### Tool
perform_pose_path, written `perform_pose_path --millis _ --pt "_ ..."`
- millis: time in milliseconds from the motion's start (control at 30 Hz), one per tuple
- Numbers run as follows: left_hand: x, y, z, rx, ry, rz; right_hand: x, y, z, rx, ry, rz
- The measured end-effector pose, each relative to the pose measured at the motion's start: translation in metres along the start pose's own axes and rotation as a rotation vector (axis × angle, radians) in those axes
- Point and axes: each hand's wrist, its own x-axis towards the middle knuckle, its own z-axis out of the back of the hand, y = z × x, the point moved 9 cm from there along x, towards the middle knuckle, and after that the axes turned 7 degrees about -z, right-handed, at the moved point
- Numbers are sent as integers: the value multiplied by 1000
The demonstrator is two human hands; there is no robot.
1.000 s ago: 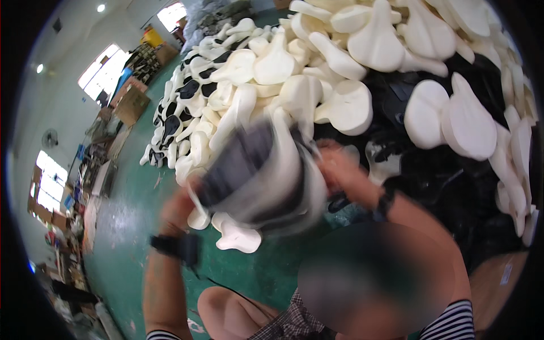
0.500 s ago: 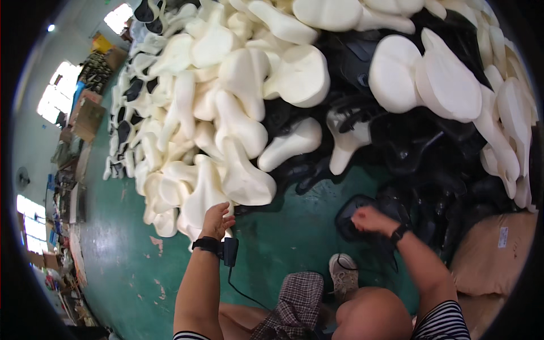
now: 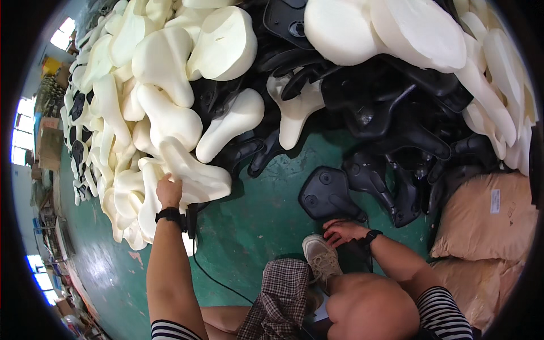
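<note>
Half-curled, the left hand (image 3: 169,192) is resting where two pieces are meeting at the front of a pale heap: one cream foam seat (image 3: 149,195) is standing to its left, and another cream seat (image 3: 201,181) is lying to its right (its fingertips are partly hiding, so I am not able to tell whether they are pinching anything). Loosely spread, the right hand (image 3: 344,231) is hovering near the toe of a pale shoe (image 3: 323,258), with nothing showing between its fingers. Just beyond it, a black seat base (image 3: 323,191) is lying on the green floor (image 3: 243,226), its narrow end pointing toward that hand. More black bases (image 3: 391,90) are piling up farther back, and a brown package (image 3: 481,221) is sitting at the right. Both wrists are wearing dark bands, and a thin black cable (image 3: 221,283) is trailing from the left one toward a checked cloth (image 3: 283,289)
</note>
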Motion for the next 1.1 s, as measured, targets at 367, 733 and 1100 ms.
perform_pose_path --millis 367,733,1100 --pt "-129 -36 12 -698 223 14 -202 110 109 -899 -1237 824" --pt "-214 -46 -36 -1081 256 233 31 3 5 251 -399 19" --pt "-234 -79 -69 -991 488 216 -138 164 -82 -362 -646 1110"
